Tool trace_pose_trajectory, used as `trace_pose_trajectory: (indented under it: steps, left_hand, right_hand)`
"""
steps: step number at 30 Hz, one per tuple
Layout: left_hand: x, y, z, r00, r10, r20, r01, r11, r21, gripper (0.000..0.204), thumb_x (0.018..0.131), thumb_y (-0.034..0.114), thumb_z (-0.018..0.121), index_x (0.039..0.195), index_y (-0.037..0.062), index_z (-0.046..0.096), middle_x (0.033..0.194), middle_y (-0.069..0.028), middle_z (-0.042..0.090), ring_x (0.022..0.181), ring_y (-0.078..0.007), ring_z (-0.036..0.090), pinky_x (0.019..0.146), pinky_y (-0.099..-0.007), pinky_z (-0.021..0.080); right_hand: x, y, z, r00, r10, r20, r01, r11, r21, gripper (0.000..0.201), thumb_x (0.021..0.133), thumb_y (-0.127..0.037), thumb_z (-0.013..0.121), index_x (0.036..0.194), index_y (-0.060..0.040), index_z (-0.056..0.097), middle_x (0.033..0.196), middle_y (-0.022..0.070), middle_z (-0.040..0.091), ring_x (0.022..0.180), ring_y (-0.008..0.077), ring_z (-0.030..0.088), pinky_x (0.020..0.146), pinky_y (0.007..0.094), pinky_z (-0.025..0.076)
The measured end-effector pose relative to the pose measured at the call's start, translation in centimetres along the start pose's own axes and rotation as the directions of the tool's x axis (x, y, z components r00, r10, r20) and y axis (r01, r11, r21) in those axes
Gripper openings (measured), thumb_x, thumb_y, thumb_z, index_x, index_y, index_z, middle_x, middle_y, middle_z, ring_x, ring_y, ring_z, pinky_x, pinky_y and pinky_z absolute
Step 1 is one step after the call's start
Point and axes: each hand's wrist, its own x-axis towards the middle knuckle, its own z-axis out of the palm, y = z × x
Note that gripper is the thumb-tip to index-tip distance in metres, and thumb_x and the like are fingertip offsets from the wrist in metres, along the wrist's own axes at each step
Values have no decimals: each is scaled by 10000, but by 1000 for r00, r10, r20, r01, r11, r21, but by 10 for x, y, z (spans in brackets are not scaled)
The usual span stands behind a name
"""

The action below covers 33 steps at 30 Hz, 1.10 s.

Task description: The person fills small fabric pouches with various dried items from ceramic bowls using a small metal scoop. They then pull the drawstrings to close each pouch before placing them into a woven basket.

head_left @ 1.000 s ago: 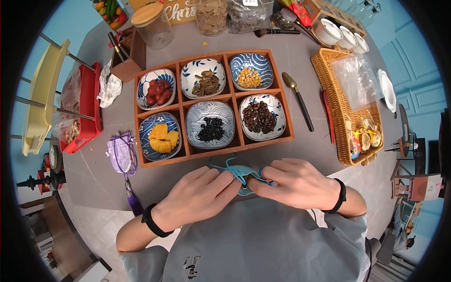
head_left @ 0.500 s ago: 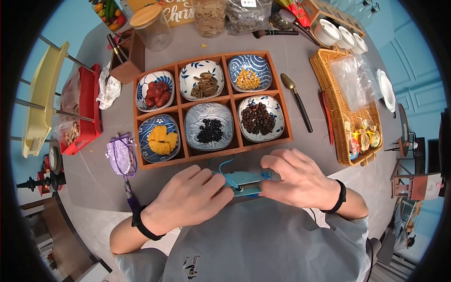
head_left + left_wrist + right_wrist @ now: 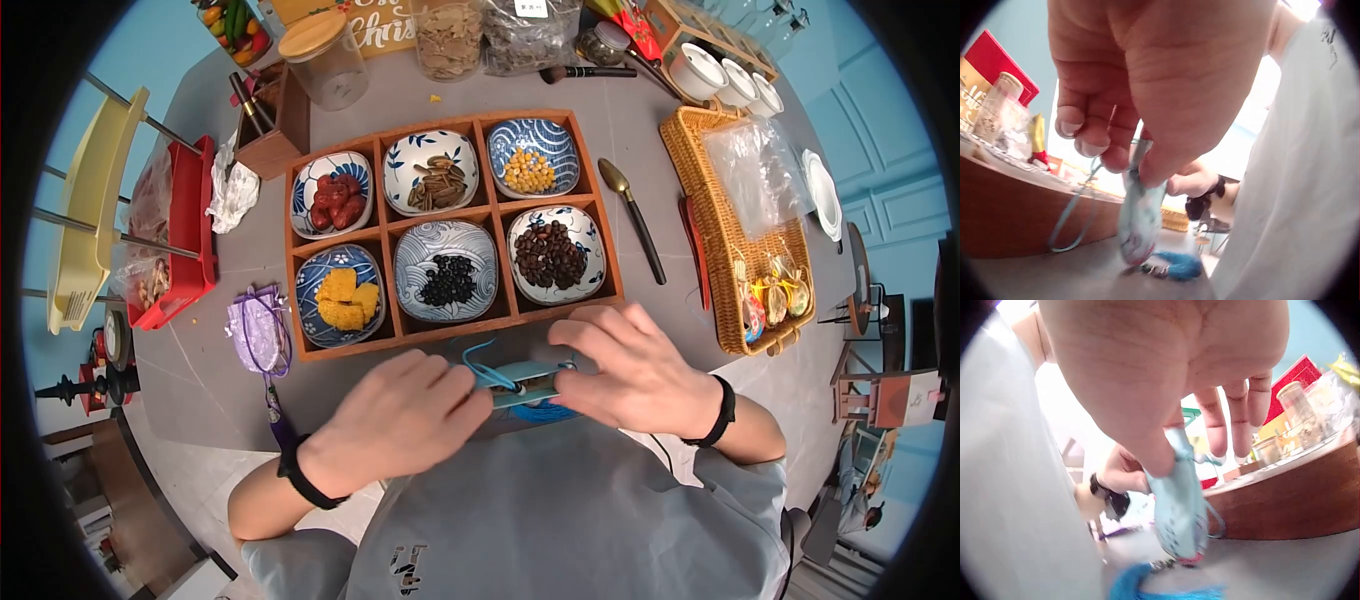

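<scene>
Left hand (image 3: 408,412) and right hand (image 3: 635,375) have drawn apart, tautening the light-blue fabric pouch's (image 3: 1141,219) mouth.
Thumb and fingers of each pinch its rim, between the brown wooden compartment tray's (image 3: 460,331) near side and the grey tabletop's (image 3: 640,130) near edge.

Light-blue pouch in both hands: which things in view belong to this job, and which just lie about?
In the job:
light-blue pouch, held by left hand and right hand
probably wooden tray, spoon

Probably lying about:
brush
crumpled tissue
wicker basket
</scene>
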Motion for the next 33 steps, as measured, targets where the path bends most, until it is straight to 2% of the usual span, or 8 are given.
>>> trace_pose_trajectory:
  steps: [11, 15, 18, 21, 22, 24, 29, 33]
  left_hand:
    - [3, 0, 2, 999, 40, 8, -40, 999, -32, 162, 732, 111, 695, 884, 71, 653, 790, -24, 458, 707, -185, 535, 613, -323, 448]
    - [3, -3, 2, 999, 48, 24, -47, 997, -57, 193, 742, 110, 684, 926, 57, 663, 823, -33, 482, 716, -189, 540, 621, -321, 454]
    - [6, 3, 4, 998, 52, -26, -54, 996, -67, 193, 747, 115, 680, 931, 57, 663, 846, -38, 498, 718, -182, 537, 624, -316, 453]
    - [10, 12, -1, 994, 101, -42, -100, 995, 9, 185, 739, 120, 684, 914, 67, 659, 871, -33, 521, 708, -167, 537, 617, -301, 446]
    - [11, 15, -2, 993, 115, -37, -114, 993, 31, 188, 734, 122, 686, 912, 68, 658, 881, -32, 529, 702, -161, 537, 613, -294, 444]
    - [13, 21, -2, 990, 142, -26, -140, 987, 76, 195, 723, 125, 691, 907, 71, 657, 901, -30, 545, 690, -151, 537, 607, -281, 440]
    - [12, 30, -2, 989, 141, -49, -136, 987, 86, 199, 714, 126, 694, 900, 71, 654, 890, -27, 545, 671, -139, 536, 581, -272, 435]
    - [10, 31, -1, 991, 107, -75, -103, 993, 50, 201, 711, 108, 696, 903, 58, 658, 859, -40, 524, 655, -151, 538, 566, -283, 439]
  right_hand:
    - [1, -1, 4, 998, -52, 44, 53, 998, -22, 125, 751, -187, 712, 801, -80, 674, 1213, 84, 617, 1004, 210, 581, 807, 336, 409]
    - [-3, -2, 5, 999, 12, 52, -17, 995, 101, 140, 815, -190, 757, 802, -95, 656, 1191, 91, 619, 1017, 222, 585, 806, 357, 395]
    - [-4, 6, -8, 980, -13, 199, -62, 928, 367, 288, 892, -302, 789, 1011, -77, 654, 1273, 130, 622, 1166, 288, 606, 934, 390, 430]
    - [-18, 2, 1, 946, 287, 149, -272, 458, 846, 652, 896, -430, 771, 1361, -39, 534, 1355, 142, 595, 1247, 290, 570, 1069, 403, 394]
    - [-19, 10, -3, 929, 198, 313, -369, 422, 828, 1022, 919, -669, 638, 1585, -2, 243, 1489, 170, 520, 1405, 318, 476, 1162, 451, 329]
    - [-18, 3, 3, 890, 213, 403, -439, 158, 885, 1079, 930, -763, 502, 1616, -4, 161, 1533, 190, 475, 1461, 331, 412, 1168, 480, 315]
    - [-10, -5, 13, 881, 167, 443, -423, -142, 895, 1214, 883, -915, 199, 1632, 30, 54, 1581, 315, 381, 1526, 381, 318, 1250, 519, 125]
    - [-8, -5, 10, 948, 238, 211, -176, -157, 972, 1188, 889, -905, 84, 1635, 20, 85, 1603, 324, 337, 1535, 396, 291, 1244, 523, 135]
